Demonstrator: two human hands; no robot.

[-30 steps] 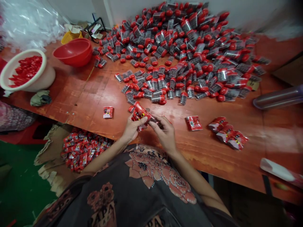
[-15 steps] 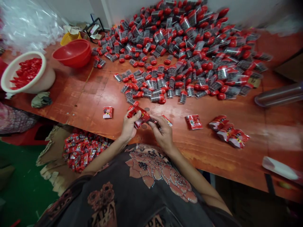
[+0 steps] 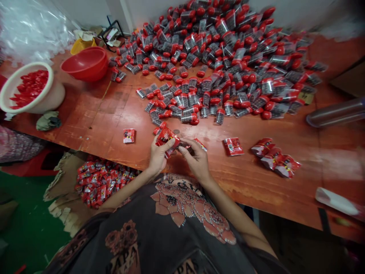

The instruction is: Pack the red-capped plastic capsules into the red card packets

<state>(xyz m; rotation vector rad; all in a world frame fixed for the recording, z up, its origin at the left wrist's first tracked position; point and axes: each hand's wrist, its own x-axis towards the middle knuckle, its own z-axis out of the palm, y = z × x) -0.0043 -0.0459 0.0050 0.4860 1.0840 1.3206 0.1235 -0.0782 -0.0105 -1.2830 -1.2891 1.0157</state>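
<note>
My left hand (image 3: 157,155) is closed around a small red printed packet (image 3: 167,137) at the near edge of the wooden table (image 3: 94,114). My right hand (image 3: 196,158) pinches the other end of the same packet, fingers pressed together; something small and dark sits between the two hands, too small to name. A large heap of clear capsules with red caps (image 3: 216,57) spreads across the table just beyond my hands. One flat red packet (image 3: 129,135) lies to the left, another (image 3: 233,146) to the right.
A bunch of red packets (image 3: 275,158) lies at the right. A white bowl of red caps (image 3: 27,89) and a red bowl (image 3: 85,62) stand far left. A cardboard box of finished red packets (image 3: 99,182) sits below the table edge. A clear tube (image 3: 336,113) lies far right.
My hands stay in the same spot; the red packet has turned a little in my left hand's fingers and my right fingers have shifted along it.
</note>
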